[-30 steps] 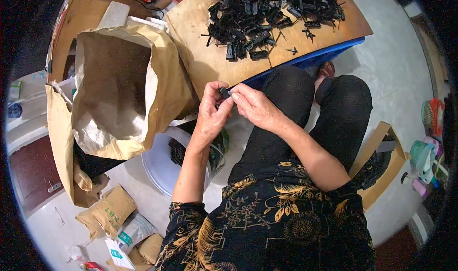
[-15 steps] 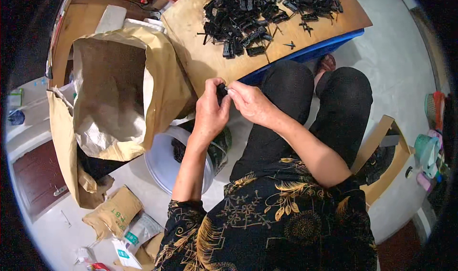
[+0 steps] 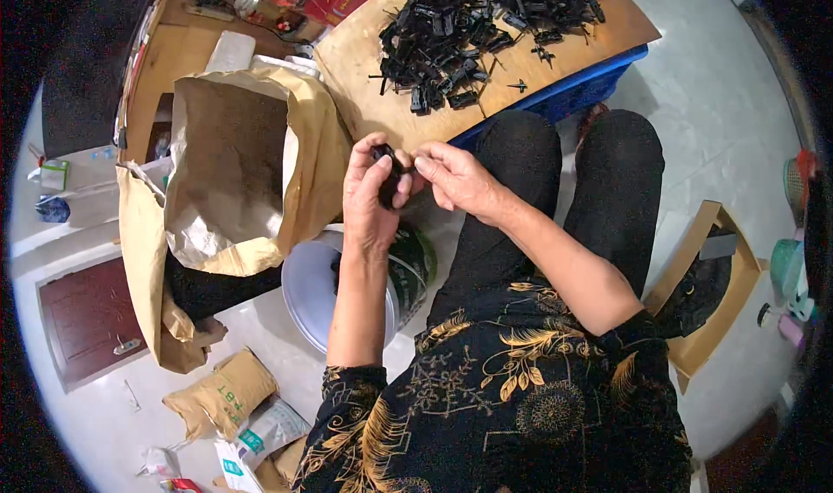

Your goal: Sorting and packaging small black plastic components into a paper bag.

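My left hand (image 3: 368, 207) is closed around a small black plastic part (image 3: 390, 179), its thumb lying along the part. Right beside it, my right hand (image 3: 468, 183) has thumb and forefinger pressed together at the part's right side. Whatever sits in that pinch is too small to make out. Beyond my hands, a heap of black plastic parts (image 3: 442, 38) with thin stems covers much of a wooden tabletop (image 3: 351, 46). One small black piece (image 3: 518, 86) lies apart near the table's edge.
A large open paper sack (image 3: 317, 146) stands left of my hands. Beneath my left forearm is a white bucket (image 3: 304, 289) with dark contents. An open cardboard box (image 3: 690, 359) holding black items stands at right. Filled bags (image 3: 226, 391) lie on the floor at lower left.
My left hand has turned so that more of the black part shows. The right hand has moved slightly to the right, its fingers still pinched. The whole view has shifted a little.
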`<move>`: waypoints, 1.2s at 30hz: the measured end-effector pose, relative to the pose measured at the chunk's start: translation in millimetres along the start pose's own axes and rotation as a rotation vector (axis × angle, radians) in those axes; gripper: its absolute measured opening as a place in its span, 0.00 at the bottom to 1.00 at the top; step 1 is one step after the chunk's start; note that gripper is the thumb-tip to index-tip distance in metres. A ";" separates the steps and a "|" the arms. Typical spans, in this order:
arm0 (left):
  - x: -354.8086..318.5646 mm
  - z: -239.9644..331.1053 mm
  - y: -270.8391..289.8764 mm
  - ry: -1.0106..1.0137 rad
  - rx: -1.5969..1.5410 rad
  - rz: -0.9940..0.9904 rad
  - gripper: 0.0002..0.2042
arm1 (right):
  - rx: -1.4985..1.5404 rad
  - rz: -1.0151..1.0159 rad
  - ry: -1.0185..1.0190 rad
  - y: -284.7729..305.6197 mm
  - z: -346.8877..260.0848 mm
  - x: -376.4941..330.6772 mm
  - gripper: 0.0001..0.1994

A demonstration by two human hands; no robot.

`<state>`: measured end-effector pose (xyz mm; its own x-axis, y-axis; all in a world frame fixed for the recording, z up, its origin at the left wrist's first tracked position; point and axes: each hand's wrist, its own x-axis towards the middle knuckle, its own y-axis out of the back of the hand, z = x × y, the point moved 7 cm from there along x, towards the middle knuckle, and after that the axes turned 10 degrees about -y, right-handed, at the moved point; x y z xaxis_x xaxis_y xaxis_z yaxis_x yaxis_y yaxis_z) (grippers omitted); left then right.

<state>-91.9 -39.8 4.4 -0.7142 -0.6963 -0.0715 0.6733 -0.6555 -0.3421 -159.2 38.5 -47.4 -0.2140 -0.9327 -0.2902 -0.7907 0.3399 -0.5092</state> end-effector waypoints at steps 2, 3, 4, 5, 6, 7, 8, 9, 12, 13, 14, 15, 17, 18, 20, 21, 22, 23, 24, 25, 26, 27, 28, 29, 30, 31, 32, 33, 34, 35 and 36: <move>-0.9 -1.1 -3.0 0.046 -0.067 -0.025 0.14 | 0.082 -0.068 0.090 -1.8 -10.6 -2.9 0.09; -1.1 -1.2 -2.5 0.044 -0.062 -0.031 0.14 | 0.085 -0.067 0.098 -1.8 -12.4 -4.0 0.09; -2.1 -3.6 0.2 0.073 -0.035 -0.010 0.15 | 0.096 -0.084 0.128 -3.3 -15.7 -5.2 0.08; -3.2 -5.4 2.8 0.101 -0.008 0.011 0.16 | 0.107 -0.101 0.158 -4.3 -18.8 -6.6 0.08; -4.6 -3.1 1.3 0.101 -0.005 0.005 0.16 | 0.109 -0.099 0.163 -3.6 -20.8 -7.8 0.08; -7.7 -3.1 -0.9 0.142 0.013 -0.014 0.17 | 0.132 -0.107 0.148 -3.1 -21.4 -8.3 0.08; -10.5 -3.9 -3.4 0.184 0.031 -0.032 0.17 | 0.156 -0.114 0.131 -2.4 -21.7 -8.7 0.08; -11.8 -2.8 -6.3 0.184 0.033 -0.036 0.17 | 0.157 -0.113 0.135 -1.2 -23.2 -8.9 0.08; -18.7 -2.6 -19.2 0.223 -0.035 -0.205 0.16 | 0.224 -0.171 0.079 -2.5 -21.3 -9.5 0.11; -19.4 -3.1 -17.0 0.222 -0.034 -0.205 0.16 | 0.224 -0.172 0.079 -1.4 -21.6 -10.4 0.11; -21.4 -4.4 -18.1 0.239 -0.047 -0.250 0.17 | 0.204 -0.241 0.027 -5.3 -19.3 -10.9 0.11; -23.4 -5.0 -22.4 0.258 -0.061 -0.297 0.17 | 0.183 -0.308 -0.026 -9.2 -17.1 -12.0 0.12; -25.6 -5.0 -21.7 0.255 -0.028 -0.221 0.17 | 0.180 -0.289 -0.046 -8.4 -15.7 -11.3 0.11; -25.7 -5.9 -19.5 0.247 0.040 -0.216 0.17 | 0.157 -0.251 -0.017 -5.9 -20.3 -12.5 0.11; -26.4 -4.7 -14.9 0.239 0.105 -0.206 0.17 | 0.132 -0.212 0.006 -3.0 -19.9 -10.2 0.10; -27.7 0.1 -15.3 0.208 0.254 -0.292 0.18 | 0.043 -0.153 0.042 0.5 -17.3 -7.1 0.09; -28.9 2.9 -16.9 0.176 0.404 -0.377 0.18 | -0.048 -0.094 0.078 3.8 -14.9 -4.2 0.09; -29.9 0.8 -19.1 0.179 0.399 -0.374 0.18 | -0.049 -0.093 0.072 5.1 -10.3 -1.7 0.09; -29.7 2.3 -22.7 0.085 0.476 -0.375 0.18 | -0.117 -0.052 0.104 7.1 -8.7 0.5 0.08; -29.2 6.2 -25.0 -0.009 0.553 -0.376 0.18 | -0.186 -0.011 0.135 8.7 -7.0 2.6 0.07; -27.7 12.7 -28.8 -0.137 0.801 -0.439 0.17 | -0.189 -0.012 0.129 6.6 -1.8 5.6 0.07; -28.2 9.4 -23.8 -0.136 0.798 -0.430 0.17 | -0.119 0.027 0.193 3.8 -5.0 6.3 0.08; -27.7 7.7 -15.5 -0.195 0.856 -0.364 0.17 | -0.049 0.067 0.257 3.0 -7.9 5.2 0.10; -27.5 8.3 -9.3 -0.253 0.913 -0.297 0.17 | -0.053 0.063 0.251 2.9 -7.2 3.2 0.10; -27.5 10.4 -9.1 -0.241 0.907 -0.249 0.17 | -0.010 0.016 0.073 2.3 -0.7 0.6 0.11; -26.6 7.8 -7.5 -0.236 0.901 -0.245 0.17 | 0.034 -0.030 -0.106 -0.6 9.9 -1.9 0.13; -24.5 3.0 -1.0 -0.165 0.771 -0.178 0.17 | 0.055 -0.023 -0.117 -4.5 13.6 -2.7 0.16; -23.6 -1.2 4.4 -0.097 0.642 -0.112 0.17 | 0.052 -0.023 -0.123 -6.6 14.3 -3.5 0.16; -24.0 -2.8 4.2 -0.074 0.575 -0.087 0.17 | 0.070 -0.007 -0.141 -7.0 14.8 -4.0 0.17; -23.9 -4.0 5.2 -0.071 0.571 -0.083 0.17 | 0.089 0.009 -0.159 -7.2 15.3 -4.2 0.18; -23.2 -7.3 7.8 -0.056 0.559 -0.065 0.17 | 0.087 0.012 -0.165 -7.5 16.1 -4.2 0.18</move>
<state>-71.5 -26.6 -3.4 -0.7567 -0.6537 -0.0119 0.6380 -0.7422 0.2050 -143.2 41.8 -55.4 -0.1210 -0.8985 -0.4220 -0.7342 0.3671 -0.5711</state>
